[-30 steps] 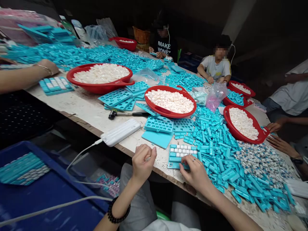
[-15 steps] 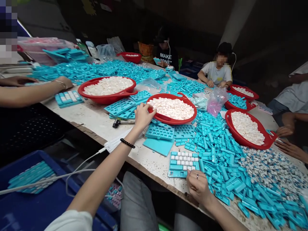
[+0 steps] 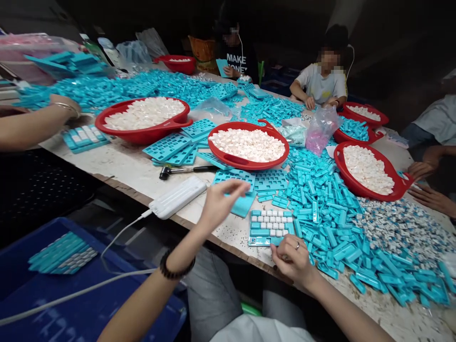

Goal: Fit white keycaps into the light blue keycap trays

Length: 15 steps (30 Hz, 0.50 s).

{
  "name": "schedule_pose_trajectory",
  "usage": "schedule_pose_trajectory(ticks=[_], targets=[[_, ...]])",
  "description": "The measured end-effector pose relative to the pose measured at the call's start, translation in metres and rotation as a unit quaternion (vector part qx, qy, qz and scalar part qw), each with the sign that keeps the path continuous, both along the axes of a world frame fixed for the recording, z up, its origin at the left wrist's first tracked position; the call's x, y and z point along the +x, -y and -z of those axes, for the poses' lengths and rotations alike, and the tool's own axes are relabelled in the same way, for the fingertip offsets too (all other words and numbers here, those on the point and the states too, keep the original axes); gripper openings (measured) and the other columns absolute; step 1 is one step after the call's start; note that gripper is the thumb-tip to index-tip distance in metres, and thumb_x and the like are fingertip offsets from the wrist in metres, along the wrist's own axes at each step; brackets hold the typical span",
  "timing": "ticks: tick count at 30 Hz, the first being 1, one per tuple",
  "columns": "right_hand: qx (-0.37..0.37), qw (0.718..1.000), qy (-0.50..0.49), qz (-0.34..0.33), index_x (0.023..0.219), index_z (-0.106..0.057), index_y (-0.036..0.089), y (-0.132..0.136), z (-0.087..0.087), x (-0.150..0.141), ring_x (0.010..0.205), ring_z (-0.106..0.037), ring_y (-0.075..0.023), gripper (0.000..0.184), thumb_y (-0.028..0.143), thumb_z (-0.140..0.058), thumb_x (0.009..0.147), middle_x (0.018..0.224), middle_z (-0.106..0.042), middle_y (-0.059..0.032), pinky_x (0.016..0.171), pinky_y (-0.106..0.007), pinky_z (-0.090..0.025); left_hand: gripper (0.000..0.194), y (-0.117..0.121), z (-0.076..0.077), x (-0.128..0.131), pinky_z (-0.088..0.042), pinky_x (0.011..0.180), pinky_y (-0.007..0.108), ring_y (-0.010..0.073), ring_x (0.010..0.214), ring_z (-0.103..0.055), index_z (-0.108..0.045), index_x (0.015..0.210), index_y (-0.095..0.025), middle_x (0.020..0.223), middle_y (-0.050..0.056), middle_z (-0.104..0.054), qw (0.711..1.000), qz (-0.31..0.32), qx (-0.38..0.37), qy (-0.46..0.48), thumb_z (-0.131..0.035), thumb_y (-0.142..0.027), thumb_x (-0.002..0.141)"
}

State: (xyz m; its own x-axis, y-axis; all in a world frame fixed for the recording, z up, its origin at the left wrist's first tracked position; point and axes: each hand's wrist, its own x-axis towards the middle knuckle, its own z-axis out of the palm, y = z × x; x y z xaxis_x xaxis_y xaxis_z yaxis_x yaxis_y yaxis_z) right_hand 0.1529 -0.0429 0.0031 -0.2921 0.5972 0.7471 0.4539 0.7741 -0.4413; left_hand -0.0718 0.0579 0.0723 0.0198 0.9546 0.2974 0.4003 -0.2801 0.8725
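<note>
A teal key tray, partly filled with white keycaps, lies near the table's front edge. My right hand, wearing a ring, rests at its lower right corner with the fingers curled on the tray's edge. My left hand, with a dark bead bracelet on the wrist, hovers above the table just left of the tray. It is motion-blurred, with its fingertips pinched together; what they hold is too small to see. Beyond it stands a red bowl of white keycaps.
Empty teal trays lie between bowl and hand. A small hammer and a white power bank with cable sit left. Loose teal pieces heap at the right. More red bowls stand around, with other people's hands. A blue crate sits below left.
My left hand has drawn back from the red bowl's rim to a spot just left of the key tray. My right hand has stayed at the tray's corner.
</note>
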Motion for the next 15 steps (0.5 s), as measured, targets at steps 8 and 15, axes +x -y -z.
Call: schedule_pose_trajectory(ticks=[8,15], targets=[[-0.114,0.991,0.018,-0.071,0.126,-0.06,0.023,0.002,-0.005,-0.007,0.092,-0.07,-0.0194,0.033,0.018,-0.063,0.093,0.103,-0.072,-0.0085,0.078,-0.031,-0.059,0.028,0.1,0.044,0.016,-0.051,0.069,0.026,0.0183,0.077,-0.066,-0.072,0.098,-0.017,0.081,0.003,-0.072,0.943,0.164,-0.261,0.128,-0.065,-0.043,0.088],[-0.185,0.979,-0.008,-0.081,0.105,-0.069,0.022,-0.004,-0.008,-0.015,0.071,-0.067,-0.0141,0.015,0.021,-0.066,0.09,0.088,-0.074,-0.004,0.063,-0.024,-0.056,0.036,0.103,0.047,0.013,-0.051,0.069,0.026,0.0154,0.07,-0.064,-0.055,0.117,-0.02,0.071,-0.003,-0.065,0.937,0.157,-0.27,0.158,-0.065,-0.041,0.09]])
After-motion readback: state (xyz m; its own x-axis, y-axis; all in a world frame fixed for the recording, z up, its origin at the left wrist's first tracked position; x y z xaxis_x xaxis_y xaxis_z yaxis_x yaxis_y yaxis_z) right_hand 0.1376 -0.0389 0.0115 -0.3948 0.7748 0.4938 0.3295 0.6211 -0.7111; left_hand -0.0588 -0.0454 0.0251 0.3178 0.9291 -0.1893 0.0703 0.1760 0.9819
